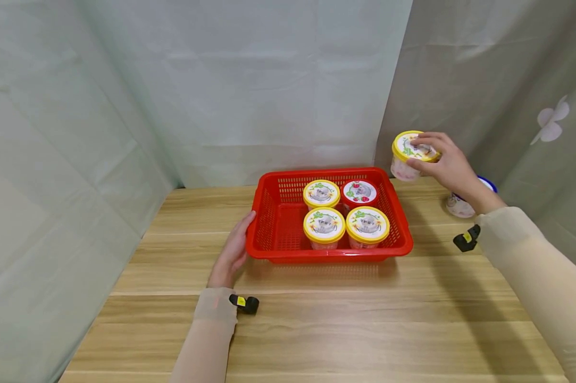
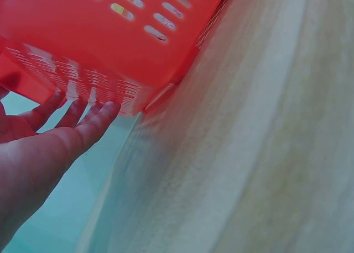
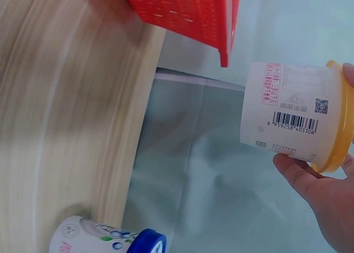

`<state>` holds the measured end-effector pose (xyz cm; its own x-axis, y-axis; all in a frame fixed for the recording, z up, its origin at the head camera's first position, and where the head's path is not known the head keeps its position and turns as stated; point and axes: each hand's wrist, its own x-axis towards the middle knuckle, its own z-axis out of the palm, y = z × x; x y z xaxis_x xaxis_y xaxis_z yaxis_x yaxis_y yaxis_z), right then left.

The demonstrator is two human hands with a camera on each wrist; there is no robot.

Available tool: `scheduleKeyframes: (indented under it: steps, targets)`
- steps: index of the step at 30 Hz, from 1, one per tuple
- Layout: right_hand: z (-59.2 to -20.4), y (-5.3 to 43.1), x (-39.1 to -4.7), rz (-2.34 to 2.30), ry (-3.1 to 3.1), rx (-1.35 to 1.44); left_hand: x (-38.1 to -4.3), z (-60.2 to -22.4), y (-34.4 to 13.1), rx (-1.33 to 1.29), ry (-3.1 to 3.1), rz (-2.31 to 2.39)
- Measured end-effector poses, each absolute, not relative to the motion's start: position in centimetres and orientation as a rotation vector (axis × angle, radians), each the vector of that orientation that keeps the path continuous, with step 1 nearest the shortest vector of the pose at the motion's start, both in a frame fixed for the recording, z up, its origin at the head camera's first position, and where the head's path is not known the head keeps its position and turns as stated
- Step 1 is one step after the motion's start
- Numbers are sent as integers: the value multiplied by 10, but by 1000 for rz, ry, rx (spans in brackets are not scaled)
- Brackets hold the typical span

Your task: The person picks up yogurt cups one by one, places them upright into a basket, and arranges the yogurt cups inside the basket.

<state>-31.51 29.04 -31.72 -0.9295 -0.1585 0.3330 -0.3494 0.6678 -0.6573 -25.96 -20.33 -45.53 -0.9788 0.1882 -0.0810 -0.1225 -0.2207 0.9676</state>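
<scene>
My right hand [image 1: 448,162] holds a yellow-lidded paper tub [image 1: 405,169] above the table, to the right of a red plastic basket [image 1: 283,250]. In the right wrist view, the fingers grip round the yellow lid [image 3: 337,120], and a barcode shows on the white side. My left hand [image 1: 235,247] is at the basket's left side. The left wrist view shows its fairly straight fingers [image 2: 99,123] touching the slotted wall. Inside the basket stand yellow-lidded tubs [image 1: 324,224] and one red-lidded tub [image 1: 359,192], grouped toward the middle and right.
A blue-lidded tub [image 1: 460,206] stands on the table at the right, partly behind my right forearm. The wooden table [image 1: 345,324] runs back to pale curtains [image 1: 249,80], which hang behind and along both sides.
</scene>
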Motion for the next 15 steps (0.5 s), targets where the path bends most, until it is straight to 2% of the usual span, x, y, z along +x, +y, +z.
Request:
scheduleKeyframes:
  steps: [15]
  targets:
    - [-308,269,-319,1114,-2651,426,-260,-456,-204,62,1823,2307]
